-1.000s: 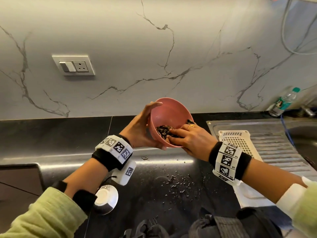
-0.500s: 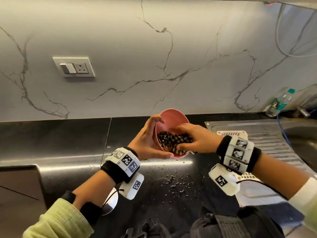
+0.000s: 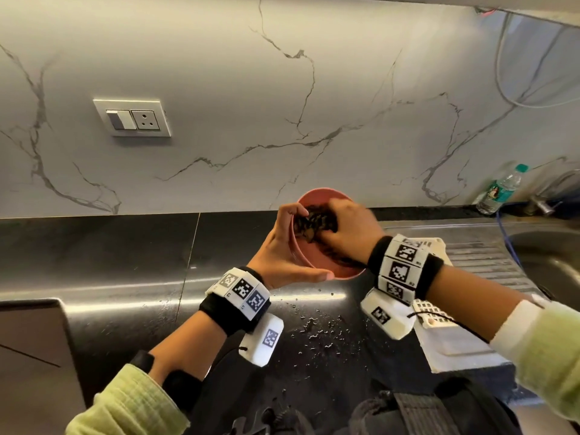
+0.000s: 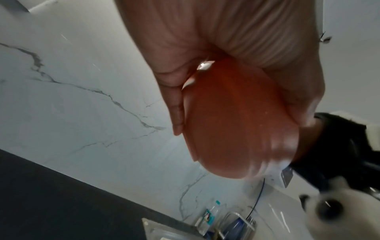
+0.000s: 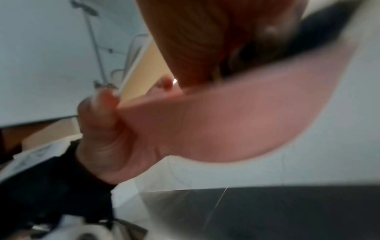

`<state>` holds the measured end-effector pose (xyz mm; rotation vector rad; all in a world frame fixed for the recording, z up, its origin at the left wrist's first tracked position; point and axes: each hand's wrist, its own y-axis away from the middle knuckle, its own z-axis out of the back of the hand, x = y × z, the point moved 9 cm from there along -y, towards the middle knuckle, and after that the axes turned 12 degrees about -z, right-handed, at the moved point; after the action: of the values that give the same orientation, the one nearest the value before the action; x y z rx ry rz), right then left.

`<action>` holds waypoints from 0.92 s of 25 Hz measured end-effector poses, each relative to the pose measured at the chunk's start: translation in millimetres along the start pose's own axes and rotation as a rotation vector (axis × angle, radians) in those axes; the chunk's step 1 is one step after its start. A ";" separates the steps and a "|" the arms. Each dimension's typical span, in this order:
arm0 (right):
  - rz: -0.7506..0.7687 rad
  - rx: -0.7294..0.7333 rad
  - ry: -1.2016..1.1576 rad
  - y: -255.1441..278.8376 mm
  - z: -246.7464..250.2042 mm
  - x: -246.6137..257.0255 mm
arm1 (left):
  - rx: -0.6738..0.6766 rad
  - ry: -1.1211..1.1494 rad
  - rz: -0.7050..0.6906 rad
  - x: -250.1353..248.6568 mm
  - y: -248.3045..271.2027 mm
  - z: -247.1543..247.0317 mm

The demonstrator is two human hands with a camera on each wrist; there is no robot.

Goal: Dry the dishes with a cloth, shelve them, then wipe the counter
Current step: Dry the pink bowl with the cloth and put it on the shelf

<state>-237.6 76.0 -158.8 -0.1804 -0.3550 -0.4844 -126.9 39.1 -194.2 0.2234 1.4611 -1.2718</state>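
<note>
**Bowl tipped on its side so the cloth can reach the bottom**

So the pink bowl [image 3: 326, 265] is held up in the air above the black table [image 3: 125, 246], not resting on it, tilted so the opening faces the right side. Left hand [image 3: 282, 255] cups it from outside, fingers hooked over the rim and thumb along the lower edge. I'd guess that works as a brace, so pushing inside doesn't knock it loose. Right hand [image 3: 351, 230] is down in the bowl with fingers bunched around a dark checked cloth [image 3: 317, 222], pressing it against the inner wall.

Holding it off the table probably makes turning it easier. There are water drops [image 3: 317, 331] on the table right below, so the wiping part is clearly not done yet. A white drain tray [image 3: 452, 343] sits just to the right by the sink [image 3: 552, 262].
</note>
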 end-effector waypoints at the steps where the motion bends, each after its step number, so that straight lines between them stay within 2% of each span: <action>1: 0.007 0.070 -0.061 0.8 -13.0 4.3 | -0.008 -0.003 -0.021 -2.7 -3.0 0.5; 4: 0.035 0.309 -0.329 7.4 -32.3 15.2 | -0.012 -0.013 -0.045 -9.0 -10.4 11.5; 6: 0.070 0.463 -0.389 14.7 -32.0 21.4 | 0.000 -0.038 -0.049 -13.8 -10.2 19.0; 8: 0.145 0.594 -0.250 25.6 -31.8 22.3 | 0.029 -0.089 -0.048 -18.1 -7.9 21.2; 9: 0.219 0.637 -0.060 32.8 -30.9 22.0 | 0.050 -0.113 -0.059 -19.8 -6.2 19.4; 10: 0.342 0.624 0.224 38.8 -28.0 19.8 | 0.070 -0.130 -0.078 -21.7 -4.0 15.8; 11: 0.467 0.551 0.518 41.7 -23.5 17.1 | 0.083 -0.143 -0.099 -22.8 -2.4 12.0; 13: 0.605 0.278 0.882 39.5 -11.1 17.2 | 0.073 -0.159 -0.136 -24.5 -3.6 7.7; 14: 0.594 0.155 0.925 35.0 -3.4 18.4 | 0.061 -0.159 -0.146 -26.4 -6.9 7.3; 16: 0.581 0.057 0.888 30.6 -2.6 18.3 | 0.051 -0.170 -0.167 -27.7 -13.4 10.4; 20: 0.532 0.218 0.806 38.4 -30.1 8.5 | 0.046 -0.205 -0.130 -20.0 -14.2 20.4; 21: 0.518 0.233 0.841 40.7 -32.7 6.4 | 0.040 -0.201 -0.107 -18.3 -13.9 22.8; 23: 0.557 0.173 0.904 35.6 -32.6 7.1 | 0.025 -0.177 -0.067 -14.8 -16.6 26.8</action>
<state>-205.0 95.8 -189.3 0.1186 0.5336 0.0487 -117.8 18.9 -167.4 0.0762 1.3107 -1.3302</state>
